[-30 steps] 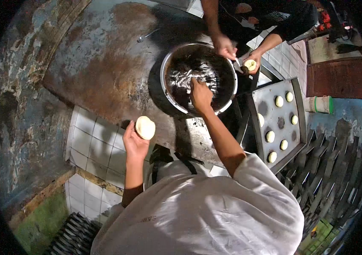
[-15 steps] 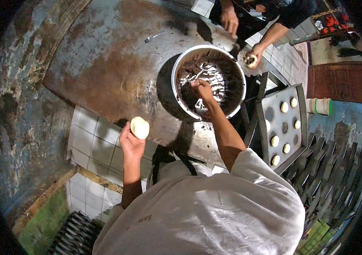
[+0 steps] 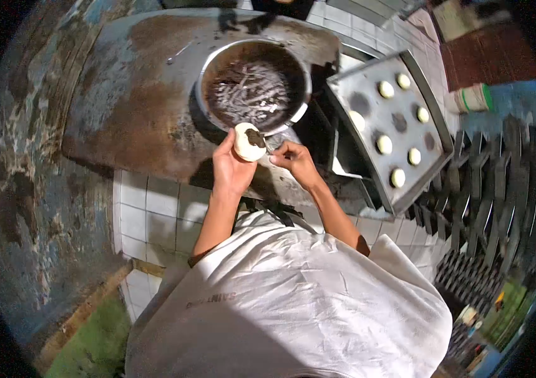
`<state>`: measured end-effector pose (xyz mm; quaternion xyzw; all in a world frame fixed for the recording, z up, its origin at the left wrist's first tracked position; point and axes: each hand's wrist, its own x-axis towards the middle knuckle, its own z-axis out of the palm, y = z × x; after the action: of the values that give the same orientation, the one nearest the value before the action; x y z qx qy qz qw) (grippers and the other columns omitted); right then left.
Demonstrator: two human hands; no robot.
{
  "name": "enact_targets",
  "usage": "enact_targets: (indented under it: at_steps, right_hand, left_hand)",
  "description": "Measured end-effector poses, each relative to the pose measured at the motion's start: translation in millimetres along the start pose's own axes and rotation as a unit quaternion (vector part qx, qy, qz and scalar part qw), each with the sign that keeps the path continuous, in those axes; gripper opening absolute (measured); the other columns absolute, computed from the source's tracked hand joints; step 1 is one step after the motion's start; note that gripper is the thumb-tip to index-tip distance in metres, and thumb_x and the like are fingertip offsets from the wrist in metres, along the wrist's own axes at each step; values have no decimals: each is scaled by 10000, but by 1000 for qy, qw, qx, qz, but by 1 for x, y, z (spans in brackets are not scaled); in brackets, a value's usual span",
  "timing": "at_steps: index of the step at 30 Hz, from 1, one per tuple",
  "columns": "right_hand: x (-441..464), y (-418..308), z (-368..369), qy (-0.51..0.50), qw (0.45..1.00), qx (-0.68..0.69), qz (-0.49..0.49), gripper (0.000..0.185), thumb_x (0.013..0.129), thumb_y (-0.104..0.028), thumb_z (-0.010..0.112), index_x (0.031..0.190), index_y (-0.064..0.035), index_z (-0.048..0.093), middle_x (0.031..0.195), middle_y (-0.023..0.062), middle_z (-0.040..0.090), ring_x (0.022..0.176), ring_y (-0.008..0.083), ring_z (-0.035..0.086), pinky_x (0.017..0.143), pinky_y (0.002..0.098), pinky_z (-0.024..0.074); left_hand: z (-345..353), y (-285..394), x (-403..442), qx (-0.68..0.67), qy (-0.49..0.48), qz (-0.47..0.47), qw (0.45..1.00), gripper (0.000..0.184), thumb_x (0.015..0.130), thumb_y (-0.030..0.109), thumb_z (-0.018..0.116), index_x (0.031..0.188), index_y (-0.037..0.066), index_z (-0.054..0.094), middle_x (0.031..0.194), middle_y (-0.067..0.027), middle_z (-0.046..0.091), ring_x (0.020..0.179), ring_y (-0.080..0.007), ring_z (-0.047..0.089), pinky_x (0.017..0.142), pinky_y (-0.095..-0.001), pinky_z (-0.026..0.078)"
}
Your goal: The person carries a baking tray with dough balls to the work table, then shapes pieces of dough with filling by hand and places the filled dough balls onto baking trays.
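Note:
A flattened round of pale dough rests in my left hand, with the fingers and thumb around its edge. Dark filling lies on its upper right part. Just to the right, my right hand pinches the handle of a thin metal utensil, whose tip is near the filling. Beyond both hands stands a large metal bowl with dark, glossy filling inside.
To the right, a metal tray holds several pale dough balls. A small spoon lies on the worn table, left of the bowl. Dark metal racks stand at the far right. A co-worker's dark clothing shows at the top edge.
My right hand has come out of the bowl to the dough, which now carries dark filling. My left hand has moved right and up. The view has shifted, and the co-worker's hands have left it.

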<state>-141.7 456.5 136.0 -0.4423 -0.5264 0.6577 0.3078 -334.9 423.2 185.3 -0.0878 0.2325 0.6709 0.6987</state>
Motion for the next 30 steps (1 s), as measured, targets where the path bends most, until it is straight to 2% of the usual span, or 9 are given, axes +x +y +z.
enact_targets:
  at_steps: [8, 10, 11, 14, 17, 21, 25, 27, 30]
  right_hand:
    - [-152, 149, -122, 120, 990, 22, 67, 110, 905, -123, 715, 963, -39, 673, 906, 75, 703, 845, 197, 650, 774, 370, 510]
    - [-154, 156, -136, 200, 906, -370, 55, 119, 922, -135, 662, 975, -30, 677, 920, 162, 706, 899, 345, 682, 809, 447, 528]
    - [-156, 159, -140, 215, 882, -415, 53, 187, 931, -163, 631, 1039, -21, 686, 960, 212, 696, 943, 439, 644, 834, 510, 514]
    - [-161, 108, -130, 228, 880, -414, -43, 241, 956, -187, 605, 1105, -19, 694, 989, 209, 712, 946, 433, 653, 844, 505, 517]
    - [-160, 29, -99, 168, 986, -17, 1, 484, 1042, -459, 548, 1298, -66, 665, 1241, 67, 688, 1078, 171, 628, 943, 317, 472]
    - [-159, -28, -97, -37, 922, 362, 130, 544, 1034, -427, 578, 1467, -105, 503, 1410, 40, 560, 1228, 185, 563, 1033, 337, 446]
    - [-167, -29, -106, -34, 998, 17, -54, 604, 905, -131, 720, 1450, -37, 478, 1354, 107, 589, 1214, 248, 580, 1020, 365, 471]
    - [-172, -29, -104, 39, 933, -268, -235, 741, 773, 51, 764, 1450, -19, 470, 1306, 159, 615, 1171, 296, 621, 1010, 368, 494]
    - [-167, -47, -91, 55, 923, -291, -245, 615, 778, 60, 730, 1366, -20, 567, 1208, 183, 666, 1067, 330, 677, 924, 360, 543]
  left_hand:
    - [21, -91, -32, 11, -50, -10, 999, 437, 1027, 397, 553, 1264, 33, 598, 1255, -102, 656, 1193, -276, 611, 1057, -474, 469]
    - [23, -114, -39, 33, -44, -19, 998, 524, 1011, 481, 548, 1274, 29, 593, 1271, -112, 650, 1212, -278, 599, 1081, -474, 446]
    - [21, -123, -43, 10, -74, -50, 996, 571, 1009, 509, 532, 1311, 26, 572, 1319, -124, 625, 1250, -292, 572, 1114, -474, 411]
    - [19, -148, -56, 14, -67, -72, 995, 687, 991, 584, 515, 1366, 8, 534, 1386, -152, 584, 1301, -315, 533, 1163, -472, 353]
    - [18, -169, -70, 40, -69, -84, 993, 675, 999, 577, 506, 1359, 6, 527, 1348, -152, 600, 1267, -314, 557, 1117, -464, 408]
    - [18, -185, -74, 200, -79, -41, 976, 474, 1041, 424, 522, 1248, 2, 579, 1191, -118, 657, 1115, -229, 630, 991, -383, 493]
    - [16, -164, -82, 508, -22, -31, 861, 418, 938, 67, 630, 1337, -32, 555, 1189, -68, 642, 1099, -157, 618, 958, -298, 482]
    - [17, -158, -91, 537, -58, -29, 841, 468, 903, 21, 651, 1355, -34, 544, 1190, -66, 641, 1102, -165, 618, 959, -287, 480]
    - [20, -143, -100, 550, -65, -38, 832, 610, 800, -114, 694, 1384, -28, 542, 1208, -80, 617, 1124, -189, 612, 973, -291, 506]
